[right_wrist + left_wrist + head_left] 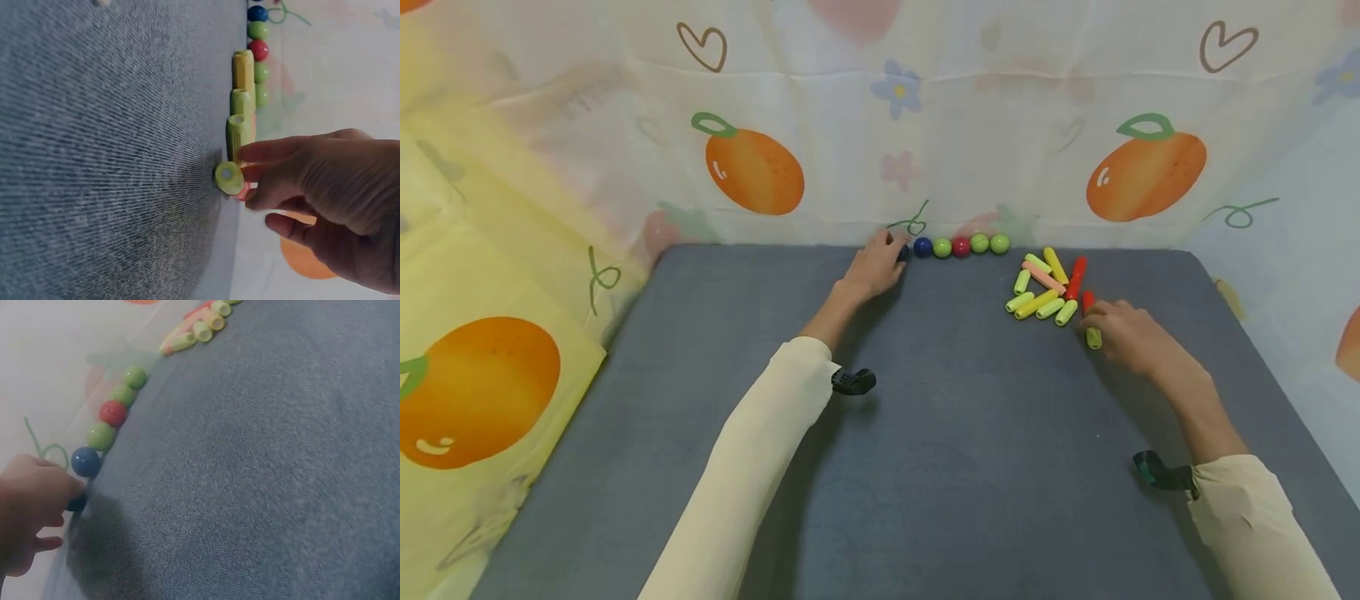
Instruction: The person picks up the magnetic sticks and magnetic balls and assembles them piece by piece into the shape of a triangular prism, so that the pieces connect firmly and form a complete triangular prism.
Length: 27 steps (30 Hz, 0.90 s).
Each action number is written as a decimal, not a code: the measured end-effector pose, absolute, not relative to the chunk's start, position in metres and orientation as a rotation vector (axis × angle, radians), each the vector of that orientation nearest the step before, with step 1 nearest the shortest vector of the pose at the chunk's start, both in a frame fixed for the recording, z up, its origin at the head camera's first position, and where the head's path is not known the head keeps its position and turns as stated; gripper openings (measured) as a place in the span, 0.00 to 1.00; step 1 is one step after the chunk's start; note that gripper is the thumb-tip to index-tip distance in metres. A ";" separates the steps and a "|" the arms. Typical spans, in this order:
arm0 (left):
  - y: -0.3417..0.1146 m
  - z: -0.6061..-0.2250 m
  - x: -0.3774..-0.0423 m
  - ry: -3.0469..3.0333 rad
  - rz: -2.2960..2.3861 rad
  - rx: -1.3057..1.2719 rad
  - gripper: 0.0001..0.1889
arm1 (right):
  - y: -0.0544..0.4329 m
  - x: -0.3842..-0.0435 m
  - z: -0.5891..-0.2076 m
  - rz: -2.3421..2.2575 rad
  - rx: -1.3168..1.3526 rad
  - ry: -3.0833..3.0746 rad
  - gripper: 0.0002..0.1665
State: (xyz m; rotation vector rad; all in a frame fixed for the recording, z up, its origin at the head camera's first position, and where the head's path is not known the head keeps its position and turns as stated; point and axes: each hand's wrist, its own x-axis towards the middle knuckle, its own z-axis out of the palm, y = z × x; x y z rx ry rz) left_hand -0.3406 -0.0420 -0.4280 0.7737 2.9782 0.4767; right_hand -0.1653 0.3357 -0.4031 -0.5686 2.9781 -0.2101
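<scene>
- Gray table (970, 467), fruit-print cloth (985, 117) behind it.
- Left hand (874, 267), fingers bent, pinches the blue ball (77, 504) ending a row by the cloth.
- Right hand (1126, 332), fingers bent, at a green stick (1093, 338) on the table; can't tell if it grips.

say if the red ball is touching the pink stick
Apart: the head view shows two green balls and a strip of grey table between the red ball and the pink stick.
</scene>
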 end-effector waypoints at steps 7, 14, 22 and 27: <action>-0.043 -0.429 -0.340 2.993 0.604 0.737 0.16 | 0.341 -0.168 -0.407 -0.274 -0.626 2.969 0.18; -0.042 -0.437 -0.345 3.082 0.565 0.682 0.18 | 0.343 -0.171 -0.416 -0.303 -0.640 3.028 0.18; -0.038 -0.443 -0.344 3.092 0.559 0.711 0.19 | 0.346 -0.168 -0.418 -0.339 -0.614 2.986 0.24; -0.039 -0.439 -0.338 3.062 0.685 0.754 0.18 | 0.342 -0.166 -0.408 -0.311 -0.578 2.995 0.20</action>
